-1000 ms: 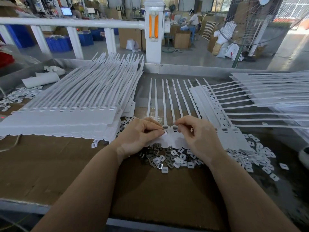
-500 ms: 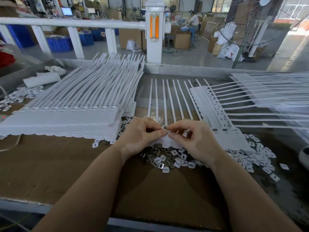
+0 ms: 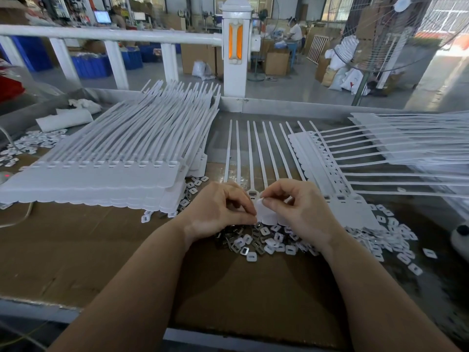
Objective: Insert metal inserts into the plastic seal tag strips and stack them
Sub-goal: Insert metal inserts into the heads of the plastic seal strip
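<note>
- The fingers (image 3: 264,199) of the right hand (image 3: 302,212) are pinching the top edge of a white seal tag strip (image 3: 265,212), thumb and forefinger curled onto it just below its slotted heads.
- The left hand (image 3: 218,212) is curling its fingers against the strip's left edge, fingertips pinching it beside the right thumb; whether a metal insert sits between them cannot be told.
- The strip is lying on the tabletop (image 3: 101,250) between the hands, its long tails (image 3: 251,153) fanning away from the person.
- A loose pile of metal inserts (image 3: 253,243) and small white caps is lying just under both hands.
- A tall stack of strips (image 3: 106,174) is sitting to the left, another stack (image 3: 380,153) to the right.
- A white railing (image 3: 114,34) is running behind the tabletop.
</note>
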Available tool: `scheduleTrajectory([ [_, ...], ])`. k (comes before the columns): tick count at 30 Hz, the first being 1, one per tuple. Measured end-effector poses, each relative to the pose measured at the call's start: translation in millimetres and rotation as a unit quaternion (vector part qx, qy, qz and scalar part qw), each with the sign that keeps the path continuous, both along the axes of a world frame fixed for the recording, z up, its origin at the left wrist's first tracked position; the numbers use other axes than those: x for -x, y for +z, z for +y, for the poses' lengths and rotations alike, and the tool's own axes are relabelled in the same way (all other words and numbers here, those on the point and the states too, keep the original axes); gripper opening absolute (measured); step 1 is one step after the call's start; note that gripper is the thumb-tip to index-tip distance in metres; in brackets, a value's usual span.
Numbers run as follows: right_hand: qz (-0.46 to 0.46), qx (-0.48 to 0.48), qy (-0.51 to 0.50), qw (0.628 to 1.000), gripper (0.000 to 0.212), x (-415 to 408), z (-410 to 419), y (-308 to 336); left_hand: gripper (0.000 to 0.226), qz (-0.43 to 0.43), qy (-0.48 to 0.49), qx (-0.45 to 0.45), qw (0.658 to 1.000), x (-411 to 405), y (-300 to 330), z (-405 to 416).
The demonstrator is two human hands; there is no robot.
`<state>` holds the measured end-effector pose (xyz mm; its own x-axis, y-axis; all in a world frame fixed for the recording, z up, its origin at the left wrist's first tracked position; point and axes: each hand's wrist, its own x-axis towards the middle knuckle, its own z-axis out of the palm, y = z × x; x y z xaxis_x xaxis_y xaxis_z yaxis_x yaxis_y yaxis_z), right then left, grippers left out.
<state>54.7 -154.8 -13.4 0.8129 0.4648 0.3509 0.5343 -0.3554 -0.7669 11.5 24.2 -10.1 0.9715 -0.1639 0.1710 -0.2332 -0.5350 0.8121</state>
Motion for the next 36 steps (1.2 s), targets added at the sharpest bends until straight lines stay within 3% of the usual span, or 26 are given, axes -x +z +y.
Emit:
scheduleTrajectory([
  [14,0.007,-0.005,0.004,1.0,0.011,1.9,0.9,3.0,0.009,-0.023,0.024,0.145,0.989,-5.1,-5.9,-3.0],
  [26,0.005,-0.001,0.0,1.0,0.01,1.2,2.0,1.8,0.012,-0.046,0.048,0.132,0.989,-5.3,-7.8,-1.0],
  [36,0.01,0.006,-0.017,1.0,0.011,2.7,1.1,1.1,0.017,-0.043,0.056,0.173,0.982,-4.3,-8.3,0.8],
])
